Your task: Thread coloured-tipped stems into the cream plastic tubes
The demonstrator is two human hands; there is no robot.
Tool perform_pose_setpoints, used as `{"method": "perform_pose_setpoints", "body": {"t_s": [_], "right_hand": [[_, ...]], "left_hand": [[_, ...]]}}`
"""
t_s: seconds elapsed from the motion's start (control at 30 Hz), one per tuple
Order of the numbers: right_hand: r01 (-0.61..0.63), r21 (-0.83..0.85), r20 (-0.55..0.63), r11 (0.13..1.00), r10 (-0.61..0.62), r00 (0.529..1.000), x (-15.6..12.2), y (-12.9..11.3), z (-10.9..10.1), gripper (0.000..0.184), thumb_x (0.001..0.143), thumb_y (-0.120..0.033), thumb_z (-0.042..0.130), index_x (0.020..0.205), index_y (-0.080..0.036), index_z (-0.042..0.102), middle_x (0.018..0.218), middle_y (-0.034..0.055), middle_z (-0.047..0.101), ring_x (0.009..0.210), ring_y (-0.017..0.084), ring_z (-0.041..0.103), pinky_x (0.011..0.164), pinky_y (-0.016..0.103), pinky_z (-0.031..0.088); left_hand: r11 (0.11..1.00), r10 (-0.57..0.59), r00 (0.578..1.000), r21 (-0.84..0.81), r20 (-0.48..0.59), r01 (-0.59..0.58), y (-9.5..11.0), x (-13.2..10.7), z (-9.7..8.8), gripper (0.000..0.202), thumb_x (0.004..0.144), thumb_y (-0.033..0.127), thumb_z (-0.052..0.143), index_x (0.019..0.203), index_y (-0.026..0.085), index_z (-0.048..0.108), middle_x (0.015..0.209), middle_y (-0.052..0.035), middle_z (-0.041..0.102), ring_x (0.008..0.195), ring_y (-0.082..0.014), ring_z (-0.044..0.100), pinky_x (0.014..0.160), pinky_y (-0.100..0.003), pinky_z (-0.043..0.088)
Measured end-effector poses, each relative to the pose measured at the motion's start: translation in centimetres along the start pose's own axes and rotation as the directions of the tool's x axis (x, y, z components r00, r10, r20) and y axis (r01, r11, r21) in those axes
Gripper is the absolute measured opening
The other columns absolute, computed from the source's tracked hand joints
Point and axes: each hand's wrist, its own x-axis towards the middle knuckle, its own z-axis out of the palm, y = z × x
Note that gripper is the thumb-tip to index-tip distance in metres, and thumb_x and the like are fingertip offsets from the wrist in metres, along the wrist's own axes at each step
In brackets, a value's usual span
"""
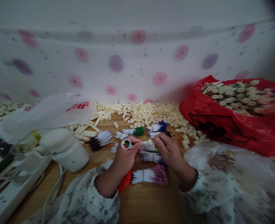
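Note:
My left hand (pixel 124 158) is closed round a small cream tube (pixel 126 144) whose open end shows several coloured tips. My right hand (pixel 166 149) pinches a thin white bundle of sticks (pixel 149 147) just right of the tube. Around my hands lie bundles of white sticks with coloured tips: green (pixel 135 131), blue (pixel 157 127), dark (pixel 100 140), pink (pixel 151 175) and an orange-red one (pixel 125 182) under my left wrist. A heap of short cream tubes (pixel 146 112) lies behind them on the wooden table (pixel 146 202).
A red plastic bag (pixel 233 124) with filled tubes stands at the right. A clear plastic bag (pixel 233 168) lies by my right arm. At the left are a white plastic bag (pixel 48 113), a white lamp base (pixel 64 149), a power strip (pixel 8 196) and cables. A flowered cloth (pixel 128 62) hangs behind.

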Motion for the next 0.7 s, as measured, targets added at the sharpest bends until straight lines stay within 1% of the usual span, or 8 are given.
{"method": "perform_pose_setpoints", "body": {"t_s": [0.1, 0.17, 0.23, 0.33, 0.37, 0.5, 0.63, 0.7], "right_hand": [[0.042, 0.038, 0.008, 0.998, -0.043, 0.999, 0.02, 0.20, 0.01, 0.021, 0.091, -0.034, 0.044, 0.079, -0.019, 0.052, 0.070, -0.0005, 0.052, 0.063, 0.012, 0.048, 0.058, 0.024, 0.037], [0.026, -0.033, 0.007, 0.999, -0.026, 1.000, 0.00, 0.24, 0.02, 0.027, 0.091, -0.034, 0.043, 0.069, -0.019, 0.048, 0.063, -0.0018, 0.047, 0.058, 0.012, 0.044, 0.055, 0.024, 0.034], [-0.004, -0.069, 0.006, 0.998, 0.005, 1.000, -0.03, 0.20, 0.00, 0.031, 0.093, -0.035, 0.040, 0.067, -0.019, 0.048, 0.060, -0.0017, 0.047, 0.056, 0.012, 0.044, 0.053, 0.024, 0.033], [0.033, -0.029, 0.005, 0.999, -0.032, 0.999, -0.04, 0.07, -0.07, 0.022, 0.093, -0.034, 0.041, 0.082, -0.019, 0.054, 0.074, 0.0017, 0.056, 0.067, 0.014, 0.053, 0.060, 0.025, 0.039], [0.051, -0.038, 0.007, 0.998, -0.051, 0.999, -0.03, 0.03, -0.09, 0.021, 0.093, -0.033, 0.042, 0.083, -0.019, 0.054, 0.075, 0.0019, 0.057, 0.069, 0.014, 0.053, 0.061, 0.025, 0.039], [0.036, -0.126, -0.004, 0.991, -0.037, 0.999, 0.06, -0.01, -0.11, 0.033, 0.093, -0.033, 0.041, 0.064, -0.019, 0.046, 0.058, -0.0017, 0.046, 0.055, 0.012, 0.045, 0.053, 0.024, 0.033], [0.113, -0.038, -0.003, 0.993, -0.113, 0.994, 0.12, 0.03, -0.09, 0.018, 0.091, -0.030, 0.045, 0.079, -0.019, 0.053, 0.075, 0.0017, 0.056, 0.070, 0.014, 0.052, 0.063, 0.025, 0.040], [0.106, -0.070, 0.000, 0.992, -0.107, 0.994, 0.10, 0.08, 0.00, 0.019, 0.091, -0.029, 0.046, 0.076, -0.019, 0.053, 0.072, 0.0013, 0.055, 0.068, 0.014, 0.052, 0.063, 0.025, 0.040]], "left_hand": [[1.000, -0.006, 1.000, -0.010, -0.007, 0.006, -0.15, 0.06, -0.05, 0.017, 0.079, 0.029, 0.059, 0.066, 0.018, 0.058, 0.059, 0.0020, 0.055, 0.057, -0.0133, 0.050, 0.058, -0.024, 0.039], [1.000, -0.005, 1.000, -0.005, 0.002, 0.005, -0.17, 0.10, -0.05, 0.016, 0.079, 0.028, 0.058, 0.067, 0.018, 0.058, 0.059, 0.0021, 0.055, 0.058, -0.0135, 0.050, 0.059, -0.025, 0.039], [1.000, 0.002, 1.000, 0.012, 0.007, -0.002, -0.08, 0.14, -0.05, 0.016, 0.079, 0.028, 0.059, 0.067, 0.017, 0.058, 0.059, 0.0021, 0.056, 0.059, -0.0137, 0.051, 0.060, -0.025, 0.040], [1.000, 0.006, 1.000, 0.025, -0.005, -0.006, 0.14, 0.19, -0.07, 0.017, 0.079, 0.027, 0.059, 0.065, 0.017, 0.057, 0.059, 0.0020, 0.056, 0.059, -0.0136, 0.052, 0.060, -0.024, 0.040], [1.000, 0.001, 1.000, 0.021, -0.008, -0.001, 0.19, 0.20, -0.08, 0.018, 0.080, 0.026, 0.058, 0.065, 0.017, 0.057, 0.058, 0.0020, 0.056, 0.059, -0.0135, 0.051, 0.060, -0.024, 0.039], [1.000, 0.004, 1.000, 0.023, 0.004, -0.004, 0.16, 0.23, -0.13, 0.018, 0.079, 0.026, 0.059, 0.064, 0.017, 0.058, 0.058, 0.0018, 0.056, 0.059, -0.0135, 0.051, 0.059, -0.024, 0.039], [0.999, 0.018, 1.000, 0.047, -0.013, -0.017, 0.08, 0.23, -0.22, 0.019, 0.081, 0.027, 0.058, 0.064, 0.017, 0.058, 0.059, 0.0018, 0.056, 0.060, -0.0135, 0.052, 0.060, -0.024, 0.040], [0.998, 0.028, 1.000, 0.058, -0.015, -0.027, 0.07, 0.24, -0.23, 0.019, 0.081, 0.026, 0.058, 0.064, 0.017, 0.058, 0.059, 0.0019, 0.056, 0.059, -0.0132, 0.051, 0.060, -0.023, 0.040]]}}
